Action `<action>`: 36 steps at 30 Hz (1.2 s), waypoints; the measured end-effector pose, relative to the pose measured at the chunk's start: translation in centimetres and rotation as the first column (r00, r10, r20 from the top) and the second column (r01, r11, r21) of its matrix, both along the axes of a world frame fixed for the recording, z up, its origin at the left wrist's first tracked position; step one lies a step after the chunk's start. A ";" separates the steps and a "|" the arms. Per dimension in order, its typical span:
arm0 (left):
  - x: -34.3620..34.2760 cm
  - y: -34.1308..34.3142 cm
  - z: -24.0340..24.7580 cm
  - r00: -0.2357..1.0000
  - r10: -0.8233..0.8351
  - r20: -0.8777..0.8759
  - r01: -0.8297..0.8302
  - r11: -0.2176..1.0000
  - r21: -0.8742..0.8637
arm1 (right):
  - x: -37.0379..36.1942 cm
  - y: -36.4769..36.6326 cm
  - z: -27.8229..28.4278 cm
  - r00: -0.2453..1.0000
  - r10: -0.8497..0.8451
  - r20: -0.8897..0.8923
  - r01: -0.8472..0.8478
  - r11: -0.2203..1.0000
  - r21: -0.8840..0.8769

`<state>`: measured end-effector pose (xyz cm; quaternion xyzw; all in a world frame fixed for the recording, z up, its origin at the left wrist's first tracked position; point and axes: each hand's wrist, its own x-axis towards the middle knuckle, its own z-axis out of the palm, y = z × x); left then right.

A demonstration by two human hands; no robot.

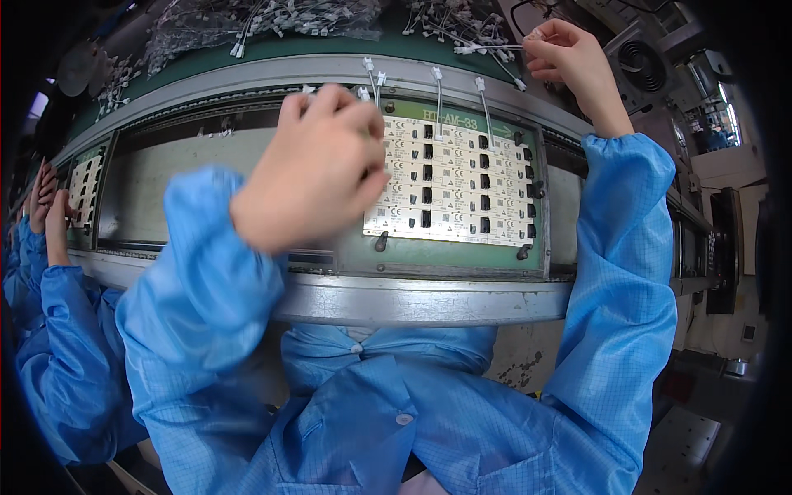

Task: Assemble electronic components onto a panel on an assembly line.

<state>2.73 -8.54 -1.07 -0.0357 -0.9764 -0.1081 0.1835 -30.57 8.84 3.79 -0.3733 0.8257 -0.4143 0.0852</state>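
Observation:
A panel of white circuit boards [450, 191] with rows of black components lies in a green carrier [445, 254] before me. Over its left edge hovers my left hand [318, 169], slightly blurred, its fingers curled; whatever they hold is hidden behind them. White connector tips show just past its fingers. At the upper right, my right hand [569, 62] pinches the end of a thin wire lead [503, 48] with a white connector, which stretches left from the fingertips. Several wire leads [485, 107] with white connectors stand up along the panel's top row.
Heaps of wire leads [309, 18] lie on the green surface behind the conveyor. A metal rail [412, 301] runs along the near side. Another person's hands [56, 210] work at a second carrier [85, 190] on the far left. A fan unit [642, 62] stands at the upper right.

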 end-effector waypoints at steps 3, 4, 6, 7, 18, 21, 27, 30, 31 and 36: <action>-5.4 -4.4 1.9 0.996 0.049 0.070 -0.062 0.979 0.194 | -0.7 -0.3 1.1 0.898 -0.063 -0.436 0.079 0.997 0.018; -7.3 -6.0 1.3 0.986 0.141 -0.093 -0.139 0.990 0.036 | -0.8 -0.6 1.5 0.653 -0.107 -0.749 0.159 0.987 -0.002; -11.8 -6.8 0.5 0.957 0.248 -0.151 -0.263 0.961 -0.084 | 0.3 -0.1 1.8 0.619 -0.117 -0.777 0.160 0.987 -0.022; -13.1 -6.8 1.0 0.947 0.320 -0.033 -0.321 0.944 -0.071 | 1.3 -0.3 2.1 0.592 -0.120 -0.797 0.139 0.989 -0.045; -18.6 -8.6 -1.9 0.913 0.357 -0.197 -0.388 0.909 -0.151 | 16.3 0.3 -3.3 0.732 0.348 -0.586 -0.353 0.929 0.111; -16.9 -9.0 -0.1 0.843 0.329 -0.426 -0.261 0.942 0.212 | 16.4 0.8 -4.6 0.802 0.425 -0.419 -0.428 0.899 0.093; -15.5 -10.3 1.8 0.893 0.330 -0.307 -0.017 0.706 0.708 | 16.7 1.4 -5.2 0.827 0.251 -0.502 -0.273 0.961 0.030; -13.7 -9.7 3.3 0.990 0.009 -0.137 0.133 0.190 0.973 | 15.5 2.1 -3.6 0.906 0.046 -0.420 -0.160 0.958 -0.239; -13.2 -9.2 3.1 0.955 0.154 -0.255 0.179 0.388 0.904 | 15.7 1.7 -2.5 0.926 -0.003 -0.377 -0.136 0.929 -0.344; -9.6 -7.5 3.3 0.748 0.142 -0.648 0.099 0.942 0.321 | 17.1 0.5 -4.6 0.967 0.131 -0.217 -0.172 0.968 -0.182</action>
